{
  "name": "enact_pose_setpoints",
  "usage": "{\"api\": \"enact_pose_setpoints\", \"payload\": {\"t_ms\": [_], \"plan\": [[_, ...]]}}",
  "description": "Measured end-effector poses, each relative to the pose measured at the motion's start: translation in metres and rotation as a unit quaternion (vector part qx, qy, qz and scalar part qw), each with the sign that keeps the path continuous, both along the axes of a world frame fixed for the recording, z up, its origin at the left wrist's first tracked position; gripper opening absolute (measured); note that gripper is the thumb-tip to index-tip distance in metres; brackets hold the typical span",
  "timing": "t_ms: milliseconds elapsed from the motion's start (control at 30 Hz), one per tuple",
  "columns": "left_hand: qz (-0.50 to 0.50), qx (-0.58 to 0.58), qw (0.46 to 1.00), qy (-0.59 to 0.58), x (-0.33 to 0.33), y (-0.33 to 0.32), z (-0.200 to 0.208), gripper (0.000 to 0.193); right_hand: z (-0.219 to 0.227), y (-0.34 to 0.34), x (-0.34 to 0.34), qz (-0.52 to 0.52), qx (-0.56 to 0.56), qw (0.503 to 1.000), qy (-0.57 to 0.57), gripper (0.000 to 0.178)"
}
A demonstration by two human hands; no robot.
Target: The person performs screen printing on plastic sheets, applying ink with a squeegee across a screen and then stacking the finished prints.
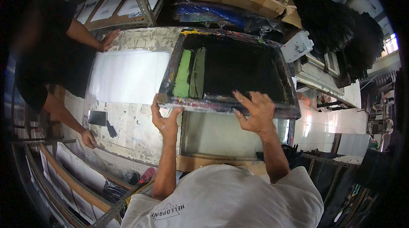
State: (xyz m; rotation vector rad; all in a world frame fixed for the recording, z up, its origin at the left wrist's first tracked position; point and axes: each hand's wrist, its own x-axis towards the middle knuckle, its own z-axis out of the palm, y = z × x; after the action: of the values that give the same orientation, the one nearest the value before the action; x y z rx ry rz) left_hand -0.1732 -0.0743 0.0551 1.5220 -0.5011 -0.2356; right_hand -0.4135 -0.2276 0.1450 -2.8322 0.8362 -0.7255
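Left hand (166,118) pinches a dark frame (203,103) by its near-left corner; right hand (259,111), fingers spread, clasps its near edge. A white sheet (128,77) and co-worker's hand (109,41) occupy the surface (138,136) leftward.

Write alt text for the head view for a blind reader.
A person's left hand and right hand hold the near edge of a black, paint-smeared framed screen with a green strip near its left end. To its left, white sheeting lies on a worn table, beside a co-worker in black.
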Motion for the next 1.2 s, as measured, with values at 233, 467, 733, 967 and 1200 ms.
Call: {"api": "enact_pose_setpoints", "payload": {"t_ms": [233,467,733,967,1200], "plan": [[-0.028,-0.111,0.984,-0.135,0.029,-0.060,0.031,0.065,0.084,-0.085,0.029,-0.004,-0.118,0.992,-0.049,0.065],[-0.050,0.249,0.920,-0.298,-0.028,-0.070,-0.077,0.045,0.134,-0.149,0.059,0.005,-0.073,0.994,-0.081,0.051],[-0.068,0.279,0.921,-0.264,-0.048,-0.077,-0.118,0.017,0.136,-0.170,0.064,-0.014,-0.098,0.992,-0.072,0.054],[-0.018,0.113,0.993,-0.015,-0.038,-0.088,-0.083,0.012,0.146,-0.171,0.065,-0.040,-0.100,0.992,-0.065,0.055],[0.075,0.121,0.990,0.001,0.060,-0.011,-0.074,0.009,0.151,-0.169,0.065,-0.050,-0.090,0.993,-0.058,0.053]]}}
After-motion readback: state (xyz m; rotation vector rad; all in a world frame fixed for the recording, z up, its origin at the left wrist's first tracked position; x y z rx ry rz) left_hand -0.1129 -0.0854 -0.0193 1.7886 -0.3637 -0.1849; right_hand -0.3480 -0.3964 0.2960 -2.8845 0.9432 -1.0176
